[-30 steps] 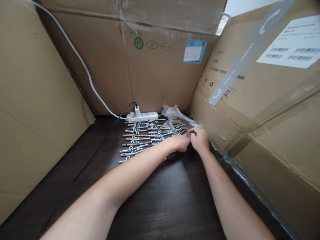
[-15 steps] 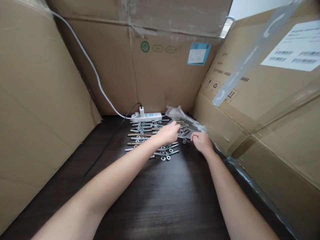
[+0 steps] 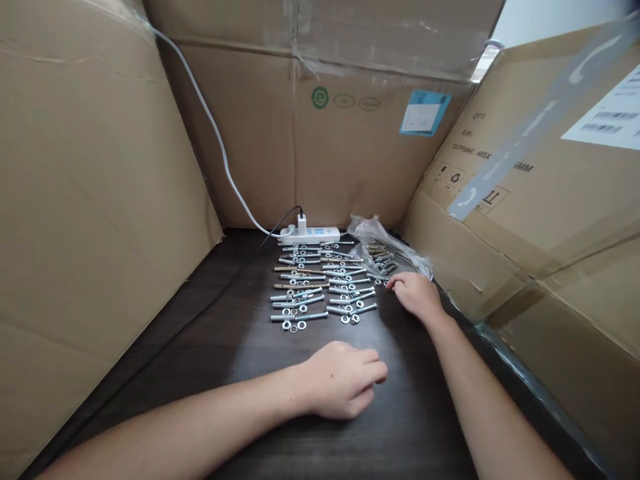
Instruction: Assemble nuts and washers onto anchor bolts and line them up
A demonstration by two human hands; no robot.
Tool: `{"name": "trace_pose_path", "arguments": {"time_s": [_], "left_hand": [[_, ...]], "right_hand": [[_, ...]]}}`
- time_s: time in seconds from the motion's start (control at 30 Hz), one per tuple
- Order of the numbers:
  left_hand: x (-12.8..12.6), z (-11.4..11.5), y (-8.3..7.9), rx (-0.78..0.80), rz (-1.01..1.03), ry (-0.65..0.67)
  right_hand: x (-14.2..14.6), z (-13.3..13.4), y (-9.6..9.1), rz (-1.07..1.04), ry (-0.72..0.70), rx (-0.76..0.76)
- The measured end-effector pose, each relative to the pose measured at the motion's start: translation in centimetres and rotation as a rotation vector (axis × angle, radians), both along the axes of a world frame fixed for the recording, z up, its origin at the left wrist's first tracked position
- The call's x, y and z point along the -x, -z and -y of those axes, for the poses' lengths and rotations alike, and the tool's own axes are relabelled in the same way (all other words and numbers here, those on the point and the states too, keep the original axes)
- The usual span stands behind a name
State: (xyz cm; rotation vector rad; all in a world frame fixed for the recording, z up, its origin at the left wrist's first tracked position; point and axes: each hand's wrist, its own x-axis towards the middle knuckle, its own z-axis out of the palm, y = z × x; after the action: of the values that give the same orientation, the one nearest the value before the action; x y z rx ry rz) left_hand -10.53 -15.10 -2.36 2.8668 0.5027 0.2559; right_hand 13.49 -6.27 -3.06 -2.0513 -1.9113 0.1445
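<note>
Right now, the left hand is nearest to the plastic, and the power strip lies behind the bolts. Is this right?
Not quite: the head view shows the right hand nearest to the plastic. The power strip does lie behind the bolts.

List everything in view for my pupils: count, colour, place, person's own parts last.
cardboard sides: three, brown, around
tabletop: one, dark brown, below
power strip: one, white, back
plug: one, white, on strip
cables: two, white, black, left of strip
plastic sheet: one, clear, back right
bolts: many, silver and gold, two columns
nuts and rings: many, silver, among bolts
metal pieces: several, silver and gold, by plastic
labels: two, blue and white, on cardboard
tape: one strip, grey, right cardboard
printed marks: several, green and dark, cardboard
wall: one, white, top right
left hand: one, bare, lower centre
right hand: one, bare, by plastic
forearms: two, bare, bottom
</note>
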Motion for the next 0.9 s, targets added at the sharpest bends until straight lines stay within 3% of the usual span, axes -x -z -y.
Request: {"name": "trace_pose_path", "arguments": {"time_s": [0.17, 0.37, 0.47, 0.63, 0.9], "left_hand": [[0.2, -1.1, 0.5, 0.038, 0.036, -0.012], [0.3, -1.0, 0.7, 0.072, 0.035, 0.046], [0.2, -0.9, 0.7, 0.082, 0.029, 0.044], [0.2, -1.0, 0.8, 0.082, 0.043, 0.047], [0.2, -0.9, 0.9, 0.071, 0.041, 0.057]], "right_hand": [[-1.0, 0.0, -0.4, 0.05, 0.112, -0.023], [-0.8, -0.1, 0.2, 0.068, 0.103, -0.002], [-0.9, -0.4, 0.5, 0.066, 0.135, -0.102], [-0.8, -1.2, 2.1, 0.078, -0.031, -0.312], [0.2, -1.7, 3.2, 0.119, -0.005, -0.31]]}}
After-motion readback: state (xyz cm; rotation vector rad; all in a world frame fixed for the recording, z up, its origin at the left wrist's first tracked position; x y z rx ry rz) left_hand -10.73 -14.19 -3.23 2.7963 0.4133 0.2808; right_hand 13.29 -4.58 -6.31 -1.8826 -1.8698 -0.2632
